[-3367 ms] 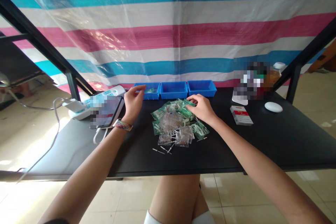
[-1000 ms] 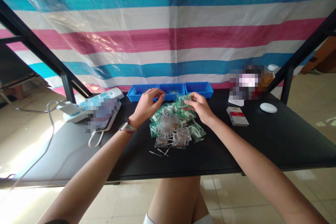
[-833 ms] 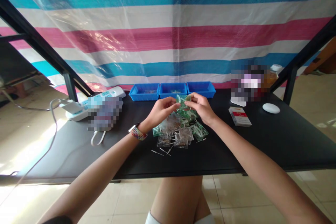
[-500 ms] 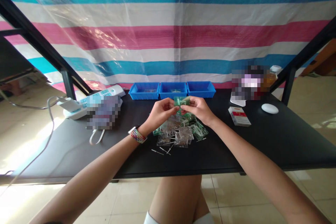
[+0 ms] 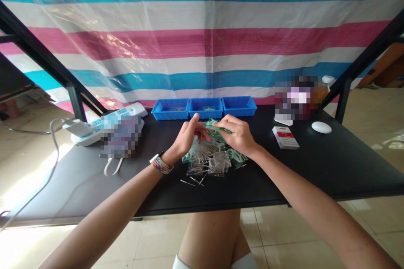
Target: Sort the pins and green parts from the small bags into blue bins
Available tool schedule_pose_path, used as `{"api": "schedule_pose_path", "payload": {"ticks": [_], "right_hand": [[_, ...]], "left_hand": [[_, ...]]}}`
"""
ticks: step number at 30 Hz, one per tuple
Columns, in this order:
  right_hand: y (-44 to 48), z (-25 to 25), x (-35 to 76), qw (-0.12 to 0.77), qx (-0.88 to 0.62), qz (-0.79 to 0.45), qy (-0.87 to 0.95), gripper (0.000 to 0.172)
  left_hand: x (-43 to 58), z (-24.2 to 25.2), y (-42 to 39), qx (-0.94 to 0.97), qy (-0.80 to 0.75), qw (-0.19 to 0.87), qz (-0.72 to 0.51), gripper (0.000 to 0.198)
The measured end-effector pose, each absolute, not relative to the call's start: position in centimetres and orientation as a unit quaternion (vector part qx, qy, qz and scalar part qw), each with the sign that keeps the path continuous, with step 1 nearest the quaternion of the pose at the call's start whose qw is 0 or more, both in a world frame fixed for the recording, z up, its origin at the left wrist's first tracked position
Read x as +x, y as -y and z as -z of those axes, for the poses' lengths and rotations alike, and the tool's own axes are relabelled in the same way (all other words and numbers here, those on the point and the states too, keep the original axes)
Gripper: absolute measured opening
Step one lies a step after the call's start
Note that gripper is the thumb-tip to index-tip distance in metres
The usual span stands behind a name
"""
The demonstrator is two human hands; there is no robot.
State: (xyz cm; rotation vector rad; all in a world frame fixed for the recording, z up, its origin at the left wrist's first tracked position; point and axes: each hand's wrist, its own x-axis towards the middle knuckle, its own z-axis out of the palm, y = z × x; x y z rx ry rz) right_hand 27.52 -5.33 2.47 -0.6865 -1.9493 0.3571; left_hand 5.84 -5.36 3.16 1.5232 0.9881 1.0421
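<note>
Green-tinted, small plastic bag (image 5: 213, 126) is held flat and low between the two hands, just above a pile of small clear and green plastic bags (image 5: 217, 159). The right hand (image 5: 239, 135) is arched palm-down, with thumb and fingertips pinched on the bag's right end; its forearm runs back to the lower right. The left hand (image 5: 188, 135) is turned with the palm toward the right hand, index finger raised and the other fingers stretched to the bag's left end; whether a grip is closed there cannot be told. A beaded multicoloured wristband (image 5: 161, 164) is worn on the left wrist. Loose thin metal pins (image 5: 192, 181) lie just in front of the pile on the black tabletop (image 5: 299, 172). Three blue plastic trays (image 5: 205, 108) are lined up behind the hands. A white power strip (image 5: 91, 125) lies far left, a red-and-white small box (image 5: 285, 137) to the right.
</note>
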Motion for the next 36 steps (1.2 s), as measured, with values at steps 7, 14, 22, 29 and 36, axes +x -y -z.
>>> {"api": "schedule_pose_path", "payload": {"ticks": [7, 14, 22, 29, 36], "right_hand": [[4.9, -2.1, 27.9, 0.47, -0.225, -0.077, 0.85, 0.037], [4.8, -2.4, 27.0, 0.527, -0.304, -0.21, 0.765, 0.034], [4.2, -2.1, 26.3, 0.512, -0.325, -0.536, 0.587, 0.036], [4.1, -2.5, 26.7, 0.491, -0.326, -0.571, 0.571, 0.038], [1.1, -3.2, 26.7, 0.587, -0.299, -0.601, 0.453, 0.032]], "left_hand": [[5.8, -3.6, 5.3, 0.668, -0.415, 0.456, -0.416, 0.047], [5.6, -3.3, 4.7, 0.643, -0.386, 0.472, -0.463, 0.037], [5.7, -2.9, 4.3, 0.609, -0.378, 0.483, -0.503, 0.039], [5.2, -2.4, 4.3, 0.691, -0.414, 0.343, -0.483, 0.034], [3.4, -2.1, 2.9, 0.792, -0.484, 0.161, -0.335, 0.029]]}}
